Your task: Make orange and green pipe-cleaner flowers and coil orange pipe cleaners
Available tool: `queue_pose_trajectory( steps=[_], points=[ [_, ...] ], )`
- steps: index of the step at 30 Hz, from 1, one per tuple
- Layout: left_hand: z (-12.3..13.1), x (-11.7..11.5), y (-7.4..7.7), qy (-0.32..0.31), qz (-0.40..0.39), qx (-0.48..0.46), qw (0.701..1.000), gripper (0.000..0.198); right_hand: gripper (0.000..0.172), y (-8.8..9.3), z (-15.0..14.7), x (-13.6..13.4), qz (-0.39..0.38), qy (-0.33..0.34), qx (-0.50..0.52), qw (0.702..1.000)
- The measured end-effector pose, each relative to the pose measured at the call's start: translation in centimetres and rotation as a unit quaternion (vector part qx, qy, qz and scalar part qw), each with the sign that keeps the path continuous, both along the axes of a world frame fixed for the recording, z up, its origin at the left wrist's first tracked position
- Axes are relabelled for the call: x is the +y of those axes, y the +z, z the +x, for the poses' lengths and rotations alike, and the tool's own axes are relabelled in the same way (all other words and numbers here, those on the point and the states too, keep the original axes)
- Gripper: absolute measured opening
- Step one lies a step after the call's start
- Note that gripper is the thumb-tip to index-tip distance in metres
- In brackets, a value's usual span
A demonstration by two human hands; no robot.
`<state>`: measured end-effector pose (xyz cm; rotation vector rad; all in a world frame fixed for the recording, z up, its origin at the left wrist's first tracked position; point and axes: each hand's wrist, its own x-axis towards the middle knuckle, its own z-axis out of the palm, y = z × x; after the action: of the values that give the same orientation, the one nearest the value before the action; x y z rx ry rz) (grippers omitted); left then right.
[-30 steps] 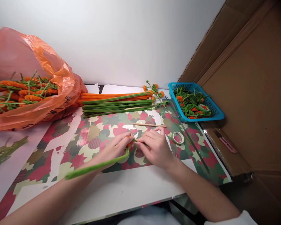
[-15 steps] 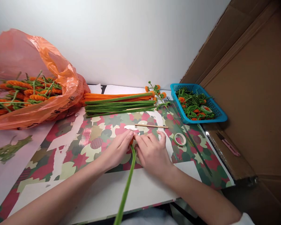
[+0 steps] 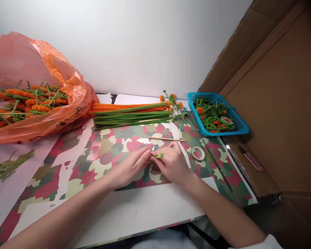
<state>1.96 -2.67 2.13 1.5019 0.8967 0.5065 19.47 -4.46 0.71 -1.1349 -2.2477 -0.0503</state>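
My left hand (image 3: 131,166) and my right hand (image 3: 171,162) meet over the patterned mat (image 3: 93,159), fingertips pinched together. Between them a short bit of green pipe cleaner (image 3: 158,156) shows, with a hint of orange at my left fingertips. The rest of the green stem is hidden under my hands. A thin wooden stick (image 3: 167,139) lies just beyond my fingers. A roll of tape (image 3: 198,153) sits to the right of my right hand.
A bundle of green and orange pipe cleaners (image 3: 131,113) lies at the back. An orange plastic bag (image 3: 33,97) of finished orange flowers is at the left. A blue basket (image 3: 217,116) of green and orange pieces stands back right, beside cardboard (image 3: 274,103). A pink cutter (image 3: 251,159) lies on the box flap.
The long green pipe cleaner swung from pointing left to pointing toward me, and now only a short bit shows between my pinched fingers. Both hands stayed close together over the mat.
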Motion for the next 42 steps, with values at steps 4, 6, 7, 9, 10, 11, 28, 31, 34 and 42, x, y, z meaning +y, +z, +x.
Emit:
queue_pose_trajectory(
  steps=[4,6,7,9,10,11,28,31,34,42],
  points=[
    [-0.1,0.0,0.4,-0.010,0.010,0.022,1.000,0.038,0.026,0.4,0.1,0.1,0.029,0.018,-0.033,0.999],
    [-0.2,0.1,0.3,-0.011,0.011,0.028,0.999,0.039,0.026,0.6,0.1,0.0,0.014,0.015,-0.043,0.999],
    [-0.2,0.1,0.2,-0.013,0.011,0.030,0.999,0.039,0.026,0.7,0.1,0.0,-0.002,0.012,-0.043,0.999],
    [-0.4,0.2,0.0,-0.019,0.015,0.036,0.999,0.040,0.023,0.8,0.2,0.0,-0.048,0.013,-0.039,0.998],
    [-0.4,0.2,-0.1,-0.023,0.018,0.041,0.999,0.041,0.022,0.8,0.2,0.0,-0.074,0.020,-0.038,0.996],
    [-0.4,0.2,-0.1,-0.026,0.021,0.046,0.998,0.041,0.021,0.9,0.2,0.0,-0.101,0.030,-0.037,0.994],
    [-0.7,0.1,0.0,-0.033,0.031,0.023,0.999,0.044,0.027,0.6,-0.5,-0.3,-0.239,0.045,0.150,0.958],
    [-1.0,0.3,0.4,-0.047,0.040,0.038,0.997,0.039,0.027,0.4,-0.3,-0.3,-0.233,0.038,0.165,0.958],
    [-1.4,0.7,0.9,-0.025,0.046,0.052,0.997,0.033,0.027,0.2,-0.2,-0.2,-0.211,0.023,0.186,0.959],
    [-0.8,0.7,0.1,0.076,0.115,0.017,0.990,0.029,0.026,0.2,-0.9,-0.3,-0.183,-0.012,0.232,0.955]
  ],
)
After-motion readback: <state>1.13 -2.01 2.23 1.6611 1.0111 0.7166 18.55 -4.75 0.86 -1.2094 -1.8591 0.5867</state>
